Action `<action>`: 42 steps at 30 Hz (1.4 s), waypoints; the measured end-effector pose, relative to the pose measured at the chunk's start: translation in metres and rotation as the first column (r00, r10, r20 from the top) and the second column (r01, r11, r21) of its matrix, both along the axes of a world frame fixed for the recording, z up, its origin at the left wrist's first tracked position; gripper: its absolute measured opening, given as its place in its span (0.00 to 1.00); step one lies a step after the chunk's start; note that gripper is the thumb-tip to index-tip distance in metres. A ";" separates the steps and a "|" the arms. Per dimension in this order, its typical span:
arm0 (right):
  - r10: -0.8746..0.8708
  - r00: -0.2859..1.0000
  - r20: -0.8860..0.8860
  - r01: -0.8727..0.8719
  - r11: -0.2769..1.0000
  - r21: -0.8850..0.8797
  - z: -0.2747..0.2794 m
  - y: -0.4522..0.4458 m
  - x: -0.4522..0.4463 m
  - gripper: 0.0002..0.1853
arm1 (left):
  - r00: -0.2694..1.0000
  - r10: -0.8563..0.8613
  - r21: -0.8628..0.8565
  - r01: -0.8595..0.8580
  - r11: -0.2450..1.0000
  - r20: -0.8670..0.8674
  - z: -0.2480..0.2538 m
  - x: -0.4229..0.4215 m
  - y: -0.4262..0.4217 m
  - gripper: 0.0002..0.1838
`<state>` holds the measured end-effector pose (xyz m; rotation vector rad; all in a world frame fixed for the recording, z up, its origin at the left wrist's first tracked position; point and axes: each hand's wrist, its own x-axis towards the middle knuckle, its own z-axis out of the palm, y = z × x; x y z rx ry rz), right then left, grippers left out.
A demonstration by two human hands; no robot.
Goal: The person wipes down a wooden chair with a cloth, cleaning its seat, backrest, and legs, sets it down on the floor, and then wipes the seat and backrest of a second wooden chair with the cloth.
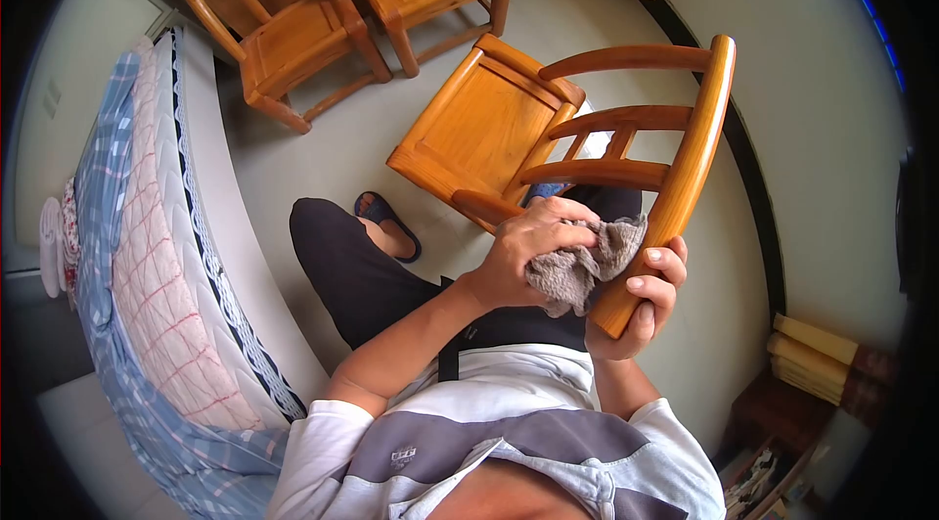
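Observation:
A wooden chair [484, 119] stands at the centre with its backrest towards the right. My left hand [538, 246] is closed around a crumpled grey-brown cloth [577, 277], which lies against the backrest's thick top rail [696, 158] near its lower end. From the other side, my right hand [650, 303] grips that same end of the rail, its fingers curled over the wood. Slats join the rail to the seat side of the chair.
Two more wooden chairs [303, 45] stand at the upper left. Along the left side is a bed [171, 315] with a checked blue cover. A wall runs down the right, with folded yellow cloth [812, 359] at the lower right. My slippered foot [386, 226] is on the floor.

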<state>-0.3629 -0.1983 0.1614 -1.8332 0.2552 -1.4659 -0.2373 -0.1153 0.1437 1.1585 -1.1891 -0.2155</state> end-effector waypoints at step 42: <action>0.010 1.000 0.020 -0.010 1.000 -0.004 -0.005 -0.002 0.000 0.15 | 0.872 0.479 0.559 -0.446 0.699 0.097 -0.132 0.067 0.045 0.18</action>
